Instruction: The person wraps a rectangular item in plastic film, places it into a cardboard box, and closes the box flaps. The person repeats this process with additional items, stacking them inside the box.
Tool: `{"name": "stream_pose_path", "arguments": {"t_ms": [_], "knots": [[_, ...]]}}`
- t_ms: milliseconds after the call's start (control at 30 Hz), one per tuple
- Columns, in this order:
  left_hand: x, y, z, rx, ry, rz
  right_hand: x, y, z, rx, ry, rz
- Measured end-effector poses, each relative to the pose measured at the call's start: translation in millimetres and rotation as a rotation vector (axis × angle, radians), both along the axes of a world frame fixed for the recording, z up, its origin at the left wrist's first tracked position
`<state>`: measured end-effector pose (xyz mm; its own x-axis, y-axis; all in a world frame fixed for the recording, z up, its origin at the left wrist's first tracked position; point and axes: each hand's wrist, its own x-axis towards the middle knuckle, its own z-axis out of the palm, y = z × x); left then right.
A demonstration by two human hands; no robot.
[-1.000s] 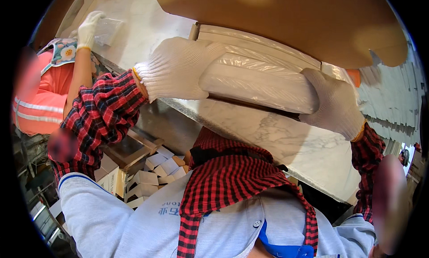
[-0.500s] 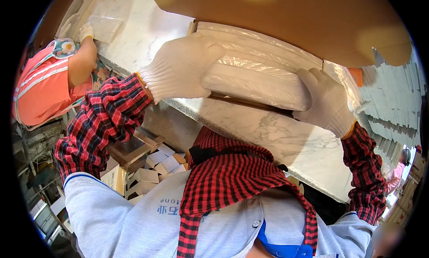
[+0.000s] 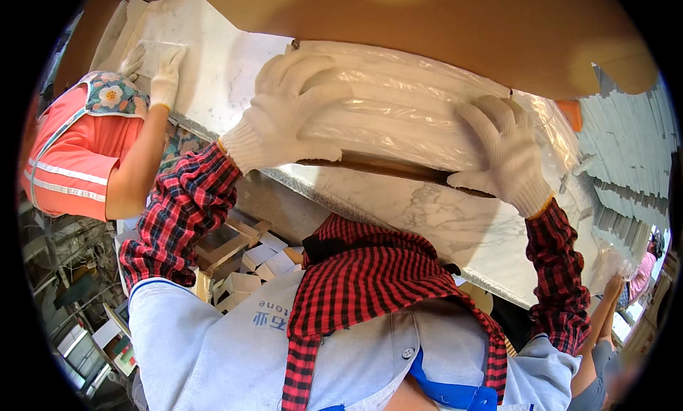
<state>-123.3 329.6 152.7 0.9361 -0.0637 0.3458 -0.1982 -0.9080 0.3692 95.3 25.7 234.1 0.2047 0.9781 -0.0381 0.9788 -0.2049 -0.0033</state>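
Note:
White bundles wrapped in clear plastic (image 3: 405, 101) lie side by side in an open cardboard box (image 3: 398, 170) on the marble-topped table. My left hand (image 3: 281, 116), in a white knit glove, is open at the left end of the bundles, its fingers spread over the box edge and plastic. At the right end my right hand (image 3: 509, 151), gloved the same way, is open too, fingertips resting on the wrap and thumb by the near box wall. A dark gap shows between the nearest bundle and that wall. What is inside the wrapping cannot be made out.
A large brown cardboard sheet (image 3: 455, 27) rises along the far side. On the left a person in an orange top (image 3: 78, 158) handles a clear plastic packet (image 3: 160, 59). Small cartons (image 3: 274, 261) lie below the table edge. Stacked grey strips (image 3: 626, 148) stand at right.
The nearest bundle now sits lower in the box, level with the others. Both my hands have loosened and spread their fingers. The person at left has moved both hands onto the packet.

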Motion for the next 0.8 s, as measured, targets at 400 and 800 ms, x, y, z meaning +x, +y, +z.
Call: {"name": "stream_pose_path", "arguments": {"t_ms": [400,800], "knots": [[-5.9,-22.7,8.2,-0.108,-0.090,0.308,-29.1,-18.9,-22.2,0.173,0.090,-0.160],[-18.0,-120.3,-2.7,-0.138,0.025,0.318,-83.4,-15.6,-53.8,0.235,-0.067,-0.239]]}}
